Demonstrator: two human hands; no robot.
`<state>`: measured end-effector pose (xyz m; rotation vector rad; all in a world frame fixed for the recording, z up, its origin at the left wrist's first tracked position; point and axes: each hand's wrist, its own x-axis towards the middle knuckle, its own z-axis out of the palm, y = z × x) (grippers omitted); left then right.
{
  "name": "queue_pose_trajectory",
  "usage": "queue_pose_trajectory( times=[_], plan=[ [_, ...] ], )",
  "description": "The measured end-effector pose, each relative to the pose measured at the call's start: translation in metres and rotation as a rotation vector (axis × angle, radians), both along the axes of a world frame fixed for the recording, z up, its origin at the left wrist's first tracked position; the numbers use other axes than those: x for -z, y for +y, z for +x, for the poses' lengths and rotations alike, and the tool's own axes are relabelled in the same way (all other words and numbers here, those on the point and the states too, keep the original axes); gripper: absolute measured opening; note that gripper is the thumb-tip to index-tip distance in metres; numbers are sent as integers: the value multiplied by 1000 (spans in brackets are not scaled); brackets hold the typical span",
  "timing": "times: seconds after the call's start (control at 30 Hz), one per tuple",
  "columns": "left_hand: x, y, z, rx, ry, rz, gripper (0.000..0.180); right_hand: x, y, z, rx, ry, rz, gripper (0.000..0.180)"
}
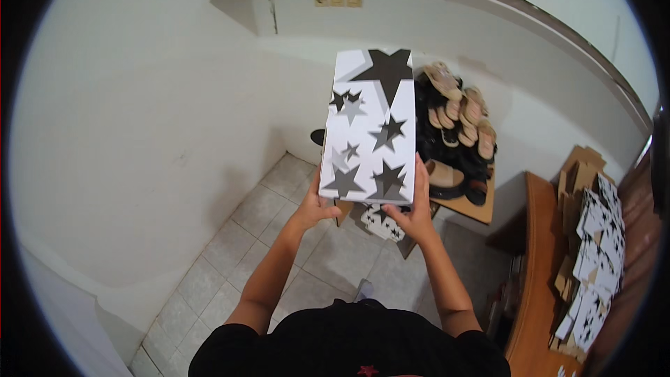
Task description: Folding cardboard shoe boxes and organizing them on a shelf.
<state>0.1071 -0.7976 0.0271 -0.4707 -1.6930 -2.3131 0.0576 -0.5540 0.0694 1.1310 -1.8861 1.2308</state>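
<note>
One star-printed box (370,129), gripped by left hand (314,206) and right hand (413,215).

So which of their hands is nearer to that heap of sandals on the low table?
Right. The right hand grips the star-patterned box at its near right corner, beside the sandals. The left hand holds the box's far side.

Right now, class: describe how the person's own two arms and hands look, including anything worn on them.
Both forearms are bare down to the left hand and right hand. No gloves, rings, watch or bracelets show. Short black sleeves of a black shirt cover only the upper arms by the shoulders.
</note>
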Motion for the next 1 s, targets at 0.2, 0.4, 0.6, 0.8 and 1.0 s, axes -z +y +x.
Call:
queue_pose_trajectory(
  times=[0.2,0.4,0.6,0.8,1.0],
  plan=[
    [-121,-38,-88,-262,264,-374,83,-98,-56,-105,-130,205,-77,88],
    [-241,-101,-174,-781,221,-626,60,-222,-123,-206,-137,544,-106,82],
    [-360,-182,-254,-657,783,-272,67,-356,-214,-269,-238,723,-262,64],
    [-432,-263,-318,-613,853,-178,54,-431,-291,-329,-124,698,-147,72],
    [-498,-346,-391,-590,770,-360,56,-482,-358,-391,-23,770,-198,70]
  ],
)
